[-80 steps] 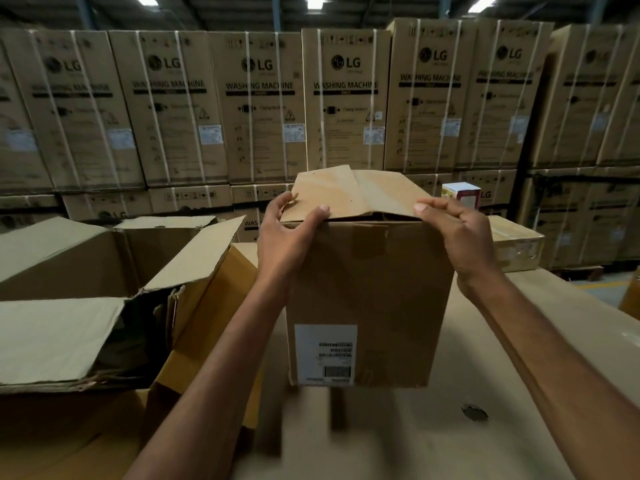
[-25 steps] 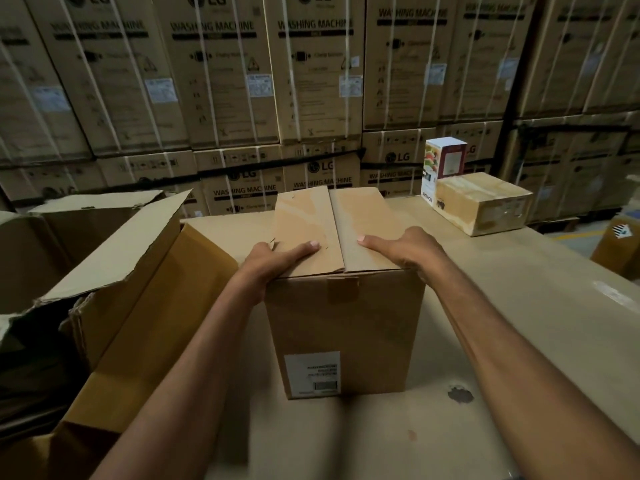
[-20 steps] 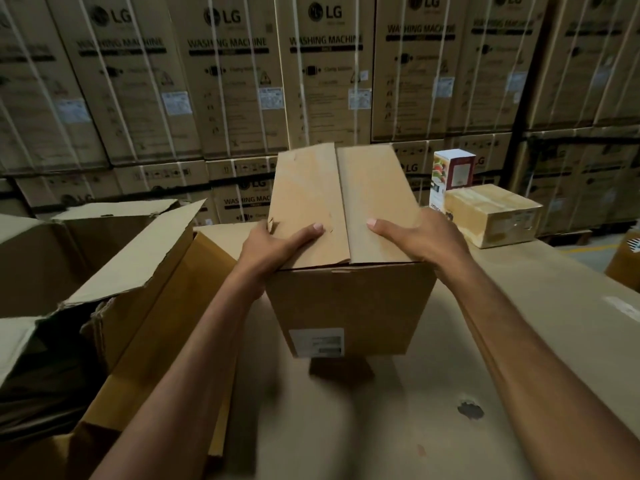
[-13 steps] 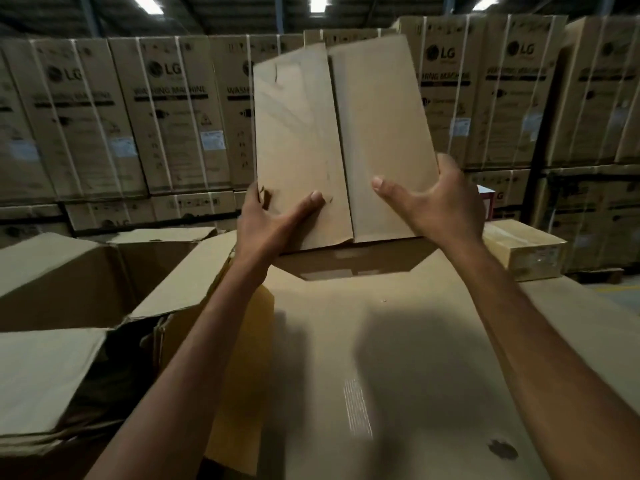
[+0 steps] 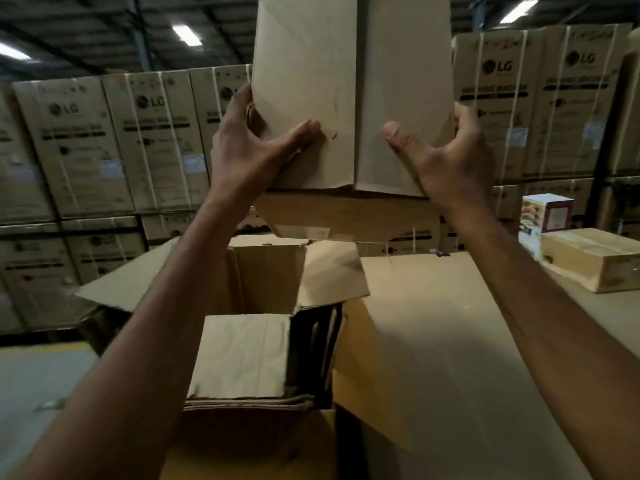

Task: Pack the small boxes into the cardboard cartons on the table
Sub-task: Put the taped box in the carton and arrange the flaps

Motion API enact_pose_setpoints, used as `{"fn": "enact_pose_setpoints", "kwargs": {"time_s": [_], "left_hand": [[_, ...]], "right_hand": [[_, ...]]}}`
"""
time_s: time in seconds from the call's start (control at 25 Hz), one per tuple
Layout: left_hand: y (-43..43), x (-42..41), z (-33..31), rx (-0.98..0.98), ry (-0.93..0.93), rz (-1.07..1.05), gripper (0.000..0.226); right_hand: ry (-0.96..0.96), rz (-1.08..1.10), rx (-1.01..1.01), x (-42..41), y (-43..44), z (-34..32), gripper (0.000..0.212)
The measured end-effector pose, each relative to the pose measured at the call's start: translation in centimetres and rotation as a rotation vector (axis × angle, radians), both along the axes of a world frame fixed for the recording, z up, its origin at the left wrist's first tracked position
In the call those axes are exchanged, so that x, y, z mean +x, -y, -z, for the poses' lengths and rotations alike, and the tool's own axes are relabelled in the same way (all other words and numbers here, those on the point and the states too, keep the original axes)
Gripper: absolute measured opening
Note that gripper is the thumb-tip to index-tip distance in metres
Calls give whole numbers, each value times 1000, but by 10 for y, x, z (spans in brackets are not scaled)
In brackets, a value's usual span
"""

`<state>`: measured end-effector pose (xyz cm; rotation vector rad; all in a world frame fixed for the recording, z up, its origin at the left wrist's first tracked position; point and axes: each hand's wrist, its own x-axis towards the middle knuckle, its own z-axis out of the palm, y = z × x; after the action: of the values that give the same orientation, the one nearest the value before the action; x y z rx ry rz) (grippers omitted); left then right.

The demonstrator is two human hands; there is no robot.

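A brown cardboard carton (image 5: 349, 91) with its top flaps folded closed is raised high in front of me, tipped so the flaps face me. My left hand (image 5: 252, 147) grips its left edge, thumb across the left flap. My right hand (image 5: 446, 157) grips the right edge, thumb on the right flap. Below it, at the table's left, stands a large open carton (image 5: 263, 271) with spread flaps. A small white and maroon printed box (image 5: 545, 216) stands at the far right on the table (image 5: 450, 341).
A flat sealed carton (image 5: 592, 258) lies at the table's right edge beside the small box. Stacked washing machine cartons (image 5: 104, 150) form a wall behind. A tan cardboard sheet (image 5: 356, 368) leans between the open carton and the table. Grey floor shows at lower left.
I have lifted the closed carton off the table with both hands, higher and tilted toward me. My view has swung left, bringing the large open carton under it.
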<state>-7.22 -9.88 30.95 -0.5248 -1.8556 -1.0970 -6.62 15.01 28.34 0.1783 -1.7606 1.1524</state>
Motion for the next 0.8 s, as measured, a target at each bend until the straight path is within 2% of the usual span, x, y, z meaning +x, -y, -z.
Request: {"fn": "enact_pose_setpoints", "kwargs": {"time_s": [0.12, 0.36, 0.64, 0.8], "left_hand": [[61, 5, -3, 17, -17, -23, 97], [158, 4, 8, 69, 119, -50, 99], [203, -2, 5, 201, 211, -32, 81], [209, -14, 4, 204, 363, 56, 68]], "right_hand": [[19, -42, -4, -7, 64, -1, 96], [132, -111, 61, -23, 154, 6, 97], [233, -142, 129, -43, 194, -9, 105], [327, -101, 175, -57, 202, -9, 90]]}}
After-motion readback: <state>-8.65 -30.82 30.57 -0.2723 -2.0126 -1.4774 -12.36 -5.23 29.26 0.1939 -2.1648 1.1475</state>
